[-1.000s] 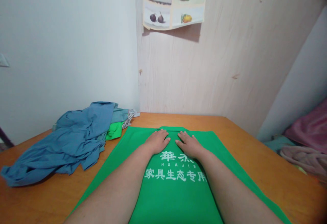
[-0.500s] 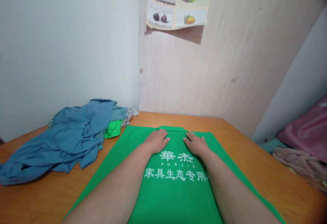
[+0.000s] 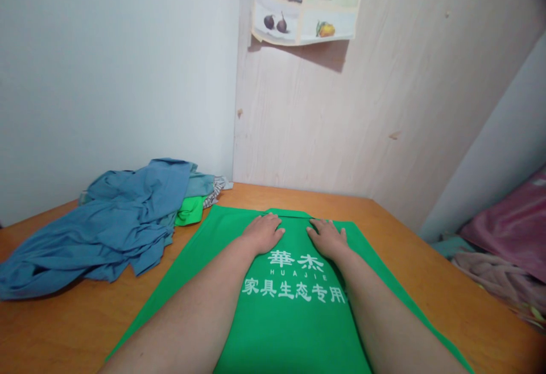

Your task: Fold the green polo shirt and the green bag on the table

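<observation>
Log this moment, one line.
left hand: on flat green cloth garment | right hand: on same garment | crumpled blue cloth: left of garment

And we're in what looks like a home: fruit poster (image 3: 307, 7) on the wall (image 3: 341, 140), rumpled clothes (image 3: 123, 220) heaped on a wooden surface (image 3: 63, 328), pink cloth (image 3: 512, 223) off right!

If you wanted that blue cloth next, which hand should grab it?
Probably the left hand: it rests palm down on the green garment, on the side nearer the blue cloth. The right hand lies farther off.
</observation>
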The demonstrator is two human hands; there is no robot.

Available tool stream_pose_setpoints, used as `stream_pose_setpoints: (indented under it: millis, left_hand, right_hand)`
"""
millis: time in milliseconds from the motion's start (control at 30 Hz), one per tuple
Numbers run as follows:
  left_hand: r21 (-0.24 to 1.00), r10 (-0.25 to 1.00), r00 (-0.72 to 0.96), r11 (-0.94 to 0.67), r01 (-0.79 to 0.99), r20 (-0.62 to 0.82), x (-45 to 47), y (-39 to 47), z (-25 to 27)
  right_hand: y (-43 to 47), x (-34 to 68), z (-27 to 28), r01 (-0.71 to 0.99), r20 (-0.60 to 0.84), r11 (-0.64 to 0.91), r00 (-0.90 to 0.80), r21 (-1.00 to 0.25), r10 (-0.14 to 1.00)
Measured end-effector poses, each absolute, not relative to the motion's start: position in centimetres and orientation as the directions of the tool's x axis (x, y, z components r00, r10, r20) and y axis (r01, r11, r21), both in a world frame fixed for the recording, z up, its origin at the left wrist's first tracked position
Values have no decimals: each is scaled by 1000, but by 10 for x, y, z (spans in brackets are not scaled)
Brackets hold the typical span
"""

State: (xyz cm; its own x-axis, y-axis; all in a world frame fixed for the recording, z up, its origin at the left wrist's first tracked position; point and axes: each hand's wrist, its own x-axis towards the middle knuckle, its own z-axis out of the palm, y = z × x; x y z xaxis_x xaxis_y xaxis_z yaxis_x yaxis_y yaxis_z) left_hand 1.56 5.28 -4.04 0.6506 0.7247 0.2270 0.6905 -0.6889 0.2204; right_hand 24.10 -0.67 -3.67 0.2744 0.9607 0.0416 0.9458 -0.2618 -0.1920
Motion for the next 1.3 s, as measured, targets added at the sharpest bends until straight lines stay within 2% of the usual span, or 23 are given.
stream_pose_setpoints:
  millis: [200,467,667,800,900,1133,1300]
  left_hand:
    - [212,723,653,-690,691,224,16,52,-40]
    - [212,720,654,-694,688,232,16,52,-39]
    - [229,719,655,-695,681,234,16,52,-39]
    - [226,727,647,-686,692,230,16,53,-41]
    - [219,731,644,-682,698,225,15,53,-41]
    - [229,726,646,-688,689,237,13,54,-40]
    - [225,731,644,-682,695,227,12,54,-41]
  right_hand:
    - [-6,242,-37,938,81,-258,282,-231,956]
    - [-6,244,-39,952,69,-229,247,-201,966]
    - [-8,242,-37,949,133,-242,271,-201,953]
    - [-10,233,-40,976,58,-141,152,-168,987]
    - [-11,229,-41,979,-1,-132,133,-156,991]
    - [-9,254,-37,956,-55,-259,254,-137,966]
    - [-9,267,-37,911,-13,-400,400,-103,916]
